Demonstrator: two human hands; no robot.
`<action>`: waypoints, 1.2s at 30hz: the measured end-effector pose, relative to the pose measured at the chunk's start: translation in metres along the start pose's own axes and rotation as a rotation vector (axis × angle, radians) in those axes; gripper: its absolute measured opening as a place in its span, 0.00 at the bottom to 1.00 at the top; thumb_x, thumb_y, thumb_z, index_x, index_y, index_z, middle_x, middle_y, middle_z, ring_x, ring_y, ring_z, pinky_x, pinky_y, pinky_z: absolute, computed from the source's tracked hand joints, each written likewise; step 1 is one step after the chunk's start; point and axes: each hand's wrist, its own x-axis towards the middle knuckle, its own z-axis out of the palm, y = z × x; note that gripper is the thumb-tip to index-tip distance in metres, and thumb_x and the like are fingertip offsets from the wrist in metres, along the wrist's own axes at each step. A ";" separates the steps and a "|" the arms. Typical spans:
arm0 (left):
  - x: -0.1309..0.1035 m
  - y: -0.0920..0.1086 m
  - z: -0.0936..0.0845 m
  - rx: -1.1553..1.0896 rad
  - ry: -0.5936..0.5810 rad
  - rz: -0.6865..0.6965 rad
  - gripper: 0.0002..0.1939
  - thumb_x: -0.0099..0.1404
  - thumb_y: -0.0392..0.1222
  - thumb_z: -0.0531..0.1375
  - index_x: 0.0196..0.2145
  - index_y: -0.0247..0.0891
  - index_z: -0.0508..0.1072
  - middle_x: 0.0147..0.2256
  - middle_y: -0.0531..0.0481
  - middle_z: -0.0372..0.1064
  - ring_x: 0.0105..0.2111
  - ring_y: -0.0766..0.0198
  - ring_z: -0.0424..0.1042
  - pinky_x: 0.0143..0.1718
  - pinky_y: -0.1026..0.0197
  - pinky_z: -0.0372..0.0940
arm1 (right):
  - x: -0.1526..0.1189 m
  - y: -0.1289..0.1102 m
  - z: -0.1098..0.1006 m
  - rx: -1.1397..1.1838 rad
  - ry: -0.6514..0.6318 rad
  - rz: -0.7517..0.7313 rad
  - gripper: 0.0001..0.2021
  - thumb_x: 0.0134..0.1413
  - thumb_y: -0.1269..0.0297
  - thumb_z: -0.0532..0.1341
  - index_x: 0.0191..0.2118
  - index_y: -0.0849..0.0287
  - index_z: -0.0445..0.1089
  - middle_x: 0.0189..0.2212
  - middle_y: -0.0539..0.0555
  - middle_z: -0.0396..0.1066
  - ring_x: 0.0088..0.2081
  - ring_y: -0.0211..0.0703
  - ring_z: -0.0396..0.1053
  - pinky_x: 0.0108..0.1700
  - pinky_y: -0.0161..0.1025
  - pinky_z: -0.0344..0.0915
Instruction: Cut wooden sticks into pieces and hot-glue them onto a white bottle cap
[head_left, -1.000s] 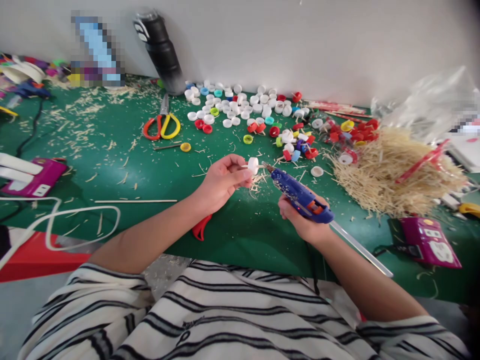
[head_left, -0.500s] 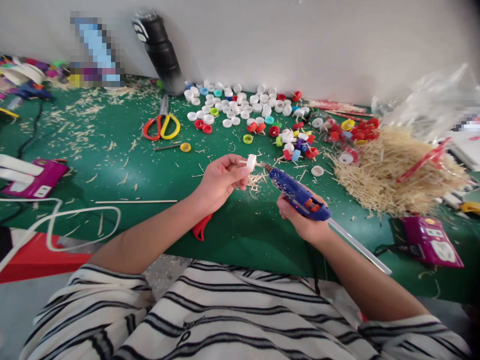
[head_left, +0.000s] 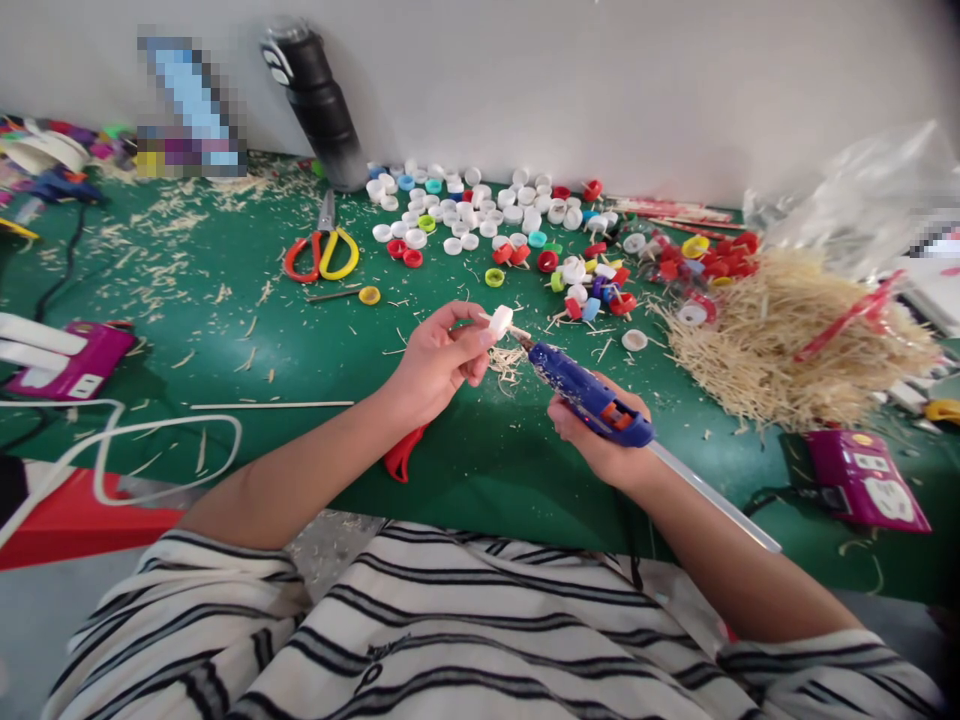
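Between the thumb and fingers of my left hand (head_left: 446, 360) is a white bottle cap (head_left: 500, 321), with a thin wooden stick at its side. My right hand (head_left: 604, 440) is wrapped round a blue glue gun (head_left: 589, 393), whose nozzle points up and left, close to the cap. Whether the nozzle touches the cap or stick is too small to tell. A clear glue stick (head_left: 712, 495) juts from the back of the gun. Short wood slivers (head_left: 507, 366) lie on the green table just below the cap.
Many caps (head_left: 491, 218) lie at the back centre, beside scissors (head_left: 322, 252) and a black bottle (head_left: 322, 110). A heap of thin sticks (head_left: 795, 345) is at the right. Purple boxes (head_left: 870, 480) stand at both sides. A red handle (head_left: 405, 456) shows under my left forearm.
The glue gun has moved slightly left, its nozzle nearer the white cap. The cap in my left hand has tilted a little and shifted slightly left.
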 end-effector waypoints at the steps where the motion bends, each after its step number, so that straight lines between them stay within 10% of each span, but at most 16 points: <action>1: 0.000 0.000 0.000 -0.001 -0.004 -0.003 0.16 0.55 0.43 0.73 0.35 0.42 0.70 0.18 0.62 0.63 0.16 0.75 0.64 0.18 0.69 0.58 | 0.000 0.000 0.000 -0.002 0.004 0.003 0.10 0.57 0.56 0.68 0.33 0.54 0.70 0.24 0.49 0.71 0.23 0.40 0.67 0.26 0.41 0.65; 36: 0.000 -0.003 -0.003 0.024 -0.052 0.000 0.15 0.57 0.44 0.72 0.36 0.41 0.70 0.19 0.61 0.63 0.16 0.75 0.64 0.17 0.71 0.58 | -0.002 0.008 -0.001 0.107 -0.031 0.002 0.11 0.58 0.54 0.68 0.34 0.54 0.69 0.25 0.50 0.69 0.23 0.40 0.65 0.27 0.42 0.64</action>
